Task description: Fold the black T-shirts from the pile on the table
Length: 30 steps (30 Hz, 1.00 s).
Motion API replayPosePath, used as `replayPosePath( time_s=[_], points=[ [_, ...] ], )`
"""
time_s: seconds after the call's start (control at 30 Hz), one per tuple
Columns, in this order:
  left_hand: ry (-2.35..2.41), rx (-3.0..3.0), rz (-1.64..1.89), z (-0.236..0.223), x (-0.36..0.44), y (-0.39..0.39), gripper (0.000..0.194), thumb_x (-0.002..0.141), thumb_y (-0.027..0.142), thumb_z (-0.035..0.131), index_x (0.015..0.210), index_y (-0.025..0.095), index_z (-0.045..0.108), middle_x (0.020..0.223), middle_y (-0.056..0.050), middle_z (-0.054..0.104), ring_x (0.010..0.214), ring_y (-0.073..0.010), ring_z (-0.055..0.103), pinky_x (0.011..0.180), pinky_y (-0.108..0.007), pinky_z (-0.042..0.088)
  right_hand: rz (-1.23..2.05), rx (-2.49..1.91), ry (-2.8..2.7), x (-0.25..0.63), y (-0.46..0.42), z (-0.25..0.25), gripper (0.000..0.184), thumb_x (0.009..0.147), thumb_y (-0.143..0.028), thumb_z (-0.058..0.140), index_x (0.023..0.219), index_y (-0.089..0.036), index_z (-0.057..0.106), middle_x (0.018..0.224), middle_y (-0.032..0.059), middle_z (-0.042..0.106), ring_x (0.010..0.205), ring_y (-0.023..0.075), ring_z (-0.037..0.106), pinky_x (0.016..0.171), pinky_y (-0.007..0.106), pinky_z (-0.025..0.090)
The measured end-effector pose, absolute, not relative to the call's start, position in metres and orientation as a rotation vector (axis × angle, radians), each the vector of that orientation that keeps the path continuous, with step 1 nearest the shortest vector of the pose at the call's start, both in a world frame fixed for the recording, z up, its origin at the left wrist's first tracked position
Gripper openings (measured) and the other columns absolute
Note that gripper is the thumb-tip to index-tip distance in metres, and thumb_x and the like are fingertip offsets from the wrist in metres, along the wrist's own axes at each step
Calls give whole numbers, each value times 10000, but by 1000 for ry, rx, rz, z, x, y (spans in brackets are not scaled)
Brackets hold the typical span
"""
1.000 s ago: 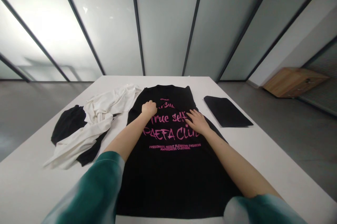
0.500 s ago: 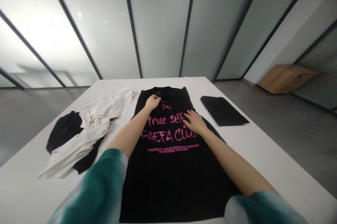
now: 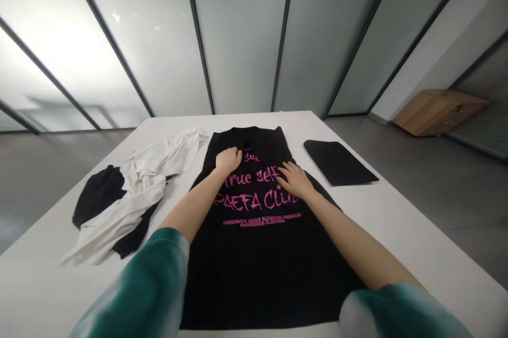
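Note:
A black T-shirt (image 3: 262, 269) with pink lettering lies lengthwise before me, its sides folded inward and its hem toward me. My left hand (image 3: 229, 160) is closed near its upper left part, fingers curled down onto the fabric; the fingertips are partly hidden. Flat on the right side of the print rests my right hand (image 3: 294, 180), fingers spread and holding nothing. Some of the letters are covered by my hands.
Crumpled white clothing (image 3: 148, 169) lies on the left, over black clothing (image 3: 97, 195). A neatly folded black garment (image 3: 339, 163) is on the right of the white table (image 3: 400, 232). Beyond the table stand frosted glass panels (image 3: 242, 36) and a wooden cabinet (image 3: 436, 112).
My left hand has moved slightly toward me and left, its fingers curling down; the raised bit of fabric by its fingertips is lower. My right hand stays in place. The view has shifted slightly.

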<state>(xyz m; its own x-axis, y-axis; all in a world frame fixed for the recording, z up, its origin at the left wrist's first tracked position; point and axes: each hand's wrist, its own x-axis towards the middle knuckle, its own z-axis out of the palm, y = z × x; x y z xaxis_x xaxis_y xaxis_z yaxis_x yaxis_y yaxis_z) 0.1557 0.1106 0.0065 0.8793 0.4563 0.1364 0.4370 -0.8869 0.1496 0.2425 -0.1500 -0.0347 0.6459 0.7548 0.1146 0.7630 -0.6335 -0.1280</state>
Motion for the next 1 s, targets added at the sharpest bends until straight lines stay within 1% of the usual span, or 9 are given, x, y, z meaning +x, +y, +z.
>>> replayPosePath(
  time_s=[0.1, 0.2, 0.33, 0.47, 0.53, 0.63, 0.73, 0.8, 1.0],
  points=[
    [817, 2912, 464, 13, 165, 122, 405, 993, 261, 292, 1179, 198, 647, 1194, -135, 656, 1125, -265, 609, 911, -369, 497, -69, -2702, -1248, 242, -150, -34, 547, 984, -467, 420, 1428, -170, 541, 1543, 129, 436, 1461, 320, 310, 1163, 484, 280],
    [923, 2872, 443, 12, 172, 143, 421, 955, 191, 332, 1270, 193, 613, 1288, -155, 610, 1210, -283, 557, 951, -384, 480, -72, -2697, -1248, 241, -150, -33, 548, 983, -464, 414, 1425, -167, 542, 1543, 130, 437, 1461, 319, 309, 1162, 486, 280],
    [1076, 2819, 172, 3, 174, 175, 533, 944, 355, 398, 1420, 134, 490, 1421, -211, 526, 1313, -348, 486, 1023, -475, 439, -69, -2695, -1243, 239, -151, -32, 548, 985, -462, 404, 1423, -163, 542, 1545, 129, 433, 1461, 313, 310, 1162, 485, 278],
    [1178, 2815, -54, -8, 170, 191, 720, 934, 579, 325, 1503, 147, 409, 1573, -202, 358, 1417, -399, 364, 1131, -578, 287, -54, -2689, -1243, 240, -151, -32, 554, 986, -467, 408, 1428, -159, 537, 1550, 131, 426, 1464, 310, 302, 1163, 477, 275],
    [1306, 2783, -47, -11, 170, 190, 784, 928, 600, 317, 1518, 87, 371, 1589, -238, 303, 1453, -418, 291, 1156, -592, 225, -59, -2684, -1239, 240, -151, -34, 554, 987, -475, 410, 1427, -165, 538, 1548, 130, 428, 1464, 310, 300, 1164, 478, 271],
    [1318, 2863, 145, -11, 173, 181, 783, 926, 509, 380, 1506, -15, 331, 1576, -287, 291, 1481, -406, 225, 1180, -560, 190, -70, -2677, -1240, 242, -151, -36, 553, 987, -483, 412, 1422, -168, 544, 1544, 131, 433, 1463, 312, 302, 1164, 481, 270],
    [911, 3036, 336, -9, 182, 169, 631, 949, 395, 355, 1503, 92, 377, 1578, -192, 353, 1451, -332, 317, 1157, -490, 284, -78, -2681, -1240, 242, -151, -37, 550, 987, -477, 411, 1421, -167, 545, 1545, 130, 433, 1462, 314, 304, 1160, 485, 277],
    [653, 3079, 280, -8, 190, 162, 570, 966, 371, 322, 1498, 183, 401, 1574, -132, 385, 1418, -305, 375, 1114, -468, 356, -82, -2682, -1241, 241, -151, -37, 551, 987, -474, 408, 1424, -167, 540, 1546, 129, 432, 1463, 314, 303, 1158, 486, 281],
    [440, 3045, -263, -8, 212, 161, 742, 914, 535, 412, 1571, 225, 259, 1638, -121, 250, 1466, -352, 292, 1139, -519, 310, -79, -2679, -1237, 240, -151, -36, 550, 983, -475, 412, 1422, -172, 544, 1546, 126, 432, 1463, 313, 303, 1163, 486, 275]
  ],
)
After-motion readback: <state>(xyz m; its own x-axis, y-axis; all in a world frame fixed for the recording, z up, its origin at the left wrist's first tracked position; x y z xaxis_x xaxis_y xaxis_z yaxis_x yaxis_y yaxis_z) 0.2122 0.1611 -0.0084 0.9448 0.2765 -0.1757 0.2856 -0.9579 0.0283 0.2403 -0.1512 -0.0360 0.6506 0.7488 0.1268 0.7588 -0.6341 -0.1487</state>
